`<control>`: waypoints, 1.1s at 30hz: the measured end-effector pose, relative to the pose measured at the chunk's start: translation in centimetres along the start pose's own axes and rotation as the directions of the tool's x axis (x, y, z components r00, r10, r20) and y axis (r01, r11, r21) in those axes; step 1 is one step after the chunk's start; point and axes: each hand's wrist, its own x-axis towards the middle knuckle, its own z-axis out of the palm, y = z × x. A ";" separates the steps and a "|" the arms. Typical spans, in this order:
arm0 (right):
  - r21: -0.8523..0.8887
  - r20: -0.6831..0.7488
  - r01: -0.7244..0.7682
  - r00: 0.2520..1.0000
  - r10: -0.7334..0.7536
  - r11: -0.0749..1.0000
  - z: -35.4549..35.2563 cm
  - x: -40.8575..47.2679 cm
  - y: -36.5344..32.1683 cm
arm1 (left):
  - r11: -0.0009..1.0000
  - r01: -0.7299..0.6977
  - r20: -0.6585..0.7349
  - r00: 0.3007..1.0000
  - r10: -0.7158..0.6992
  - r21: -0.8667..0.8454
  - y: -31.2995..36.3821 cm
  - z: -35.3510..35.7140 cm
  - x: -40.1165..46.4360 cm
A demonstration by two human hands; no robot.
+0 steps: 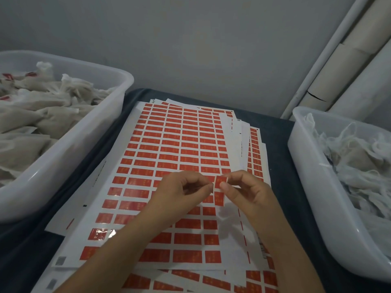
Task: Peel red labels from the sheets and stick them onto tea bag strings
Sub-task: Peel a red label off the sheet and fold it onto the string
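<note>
A stack of white sheets (118, 172) printed with rows of red labels lies on the dark table between two tubs. Both my hands hover over the top sheet's right part. My right hand (247, 189) pinches a small red label (220, 181) between thumb and forefinger, lifted off the sheet. My left hand (182, 191) has its fingers curled, with the fingertips meeting the label's left edge. I cannot see a tea bag string between the hands. Tea bags (42, 115) with red tags fill the left tub.
A white plastic tub (88, 144) stands at the left, holding filled tea bags. Another white tub (304, 166) at the right holds bags with loose white strings (355, 149). Cardboard tubes (347, 66) lean against the wall at the back right. More label sheets stick out under the top one.
</note>
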 end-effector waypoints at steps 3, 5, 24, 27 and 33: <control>-0.012 -0.012 0.010 1.000 -0.010 1.000 0.1 0.1 0.2 | 1.000 -0.005 0.007 1.000 0.005 0.016 -0.1 0.0 0.0; -0.021 -0.022 0.013 1.000 -0.013 1.000 0.2 0.2 0.4 | 1.000 -0.003 0.007 1.000 0.003 0.016 -0.1 0.0 0.0; -0.076 -0.084 0.042 0.995 -0.048 0.996 0.2 0.2 0.6 | 0.997 0.047 -0.005 0.999 -0.047 -0.055 0.3 0.1 0.0; -0.105 -0.083 0.058 0.994 -0.067 0.993 0.3 0.2 0.6 | 0.997 0.056 -0.005 0.998 -0.056 -0.054 0.4 0.2 0.0; -0.118 -0.125 0.059 0.989 -0.074 0.991 0.4 0.1 0.4 | 0.993 0.092 -0.013 0.996 -0.094 -0.067 0.3 -0.1 0.0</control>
